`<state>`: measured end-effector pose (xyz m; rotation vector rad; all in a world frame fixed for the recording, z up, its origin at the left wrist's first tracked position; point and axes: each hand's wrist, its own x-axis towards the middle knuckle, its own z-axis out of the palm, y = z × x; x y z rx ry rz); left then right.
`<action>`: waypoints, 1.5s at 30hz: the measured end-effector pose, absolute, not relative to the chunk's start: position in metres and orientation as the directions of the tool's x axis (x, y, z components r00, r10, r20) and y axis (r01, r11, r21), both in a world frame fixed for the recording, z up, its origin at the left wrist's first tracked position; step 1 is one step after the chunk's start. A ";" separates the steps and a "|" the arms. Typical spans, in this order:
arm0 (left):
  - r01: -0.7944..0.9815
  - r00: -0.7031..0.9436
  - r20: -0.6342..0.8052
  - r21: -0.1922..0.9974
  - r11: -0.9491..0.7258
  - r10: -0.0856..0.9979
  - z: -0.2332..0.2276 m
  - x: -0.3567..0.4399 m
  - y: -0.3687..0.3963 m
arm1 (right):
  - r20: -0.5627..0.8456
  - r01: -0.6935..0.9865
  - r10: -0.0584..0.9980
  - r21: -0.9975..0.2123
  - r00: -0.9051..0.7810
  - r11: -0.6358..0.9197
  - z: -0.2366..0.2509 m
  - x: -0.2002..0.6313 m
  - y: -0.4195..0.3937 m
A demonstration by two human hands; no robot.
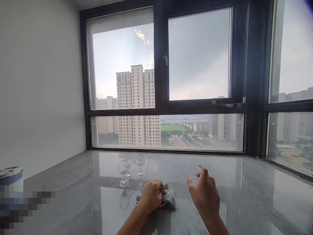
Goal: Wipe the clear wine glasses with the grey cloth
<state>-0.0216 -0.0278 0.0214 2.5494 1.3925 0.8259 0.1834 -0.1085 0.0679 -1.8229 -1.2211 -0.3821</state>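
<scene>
My left hand (pixel 151 195) is closed around a crumpled grey cloth (pixel 168 195), low over the glossy surface. A small dark piece shows at the left of that hand; I cannot make out what it is. My right hand (pixel 205 192) has its thumb and fingers curled around a clear glass (pixel 195 172), whose lower part is hidden behind the hand. Left of both hands, three clear stemmed glasses stand upright in a group: a front glass (pixel 123 169), one just behind it (pixel 129 163) and a third (pixel 140 161) a little to the right.
The grey, shiny stone-like surface (pixel 73 192) reflects the window and the glasses. A dark-framed window (pixel 161 112) rises behind it, and a pale wall (pixel 44 81) bounds the left. A white and blue container (pixel 12 176), partly blurred, is at the left edge.
</scene>
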 end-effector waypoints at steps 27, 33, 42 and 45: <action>0.544 -0.053 0.662 0.647 -0.534 0.748 0.036 -0.029 -0.021 | 0.893 0.917 0.264 -0.393 0.363 0.067 0.070 0.164 -0.122; 0.554 -0.692 0.603 0.796 -0.243 0.399 0.035 -0.062 0.004 | 0.723 0.780 0.691 -0.417 -0.026 0.466 0.036 0.130 -0.105; 0.267 -0.702 0.180 0.963 0.020 0.689 0.010 -0.092 0.042 | 0.402 0.595 0.906 -0.699 -0.133 0.398 -0.001 0.130 -0.083; 0.275 -0.680 0.179 0.961 0.021 0.711 0.012 -0.089 0.042 | 0.384 0.588 0.910 -0.704 -0.156 0.398 -0.008 0.131 -0.077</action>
